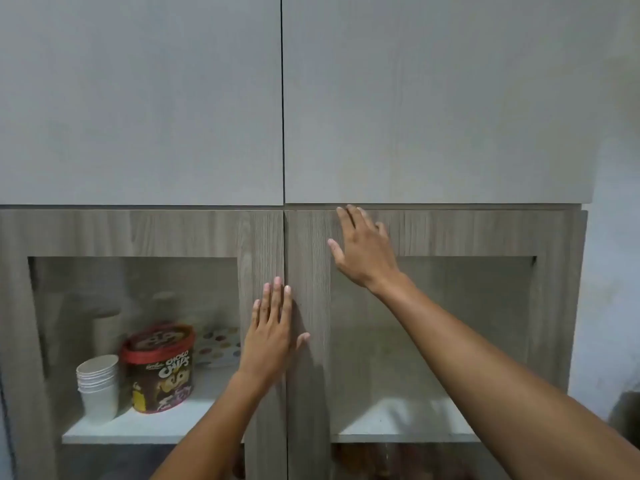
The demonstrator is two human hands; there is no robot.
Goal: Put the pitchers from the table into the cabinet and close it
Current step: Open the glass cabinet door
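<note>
Cabinet (561,306): both framed doors look flush and the seam is tight, so the closing step seems about done. No pitchers in view on any shelf; blurry brown shapes low behind the right door (308,393) can't be identified. Doors are stiff wood-grain frames with fragile-looking panes, so push on the frame, not the pane. Left hand (270,337) lies flat across the seam and right hand (363,251) flat on the top rail; neither grips anything. Tub (161,372) behind the left door (256,237) reads "Choco Chips", beside stacked paper cups (98,386).
</note>
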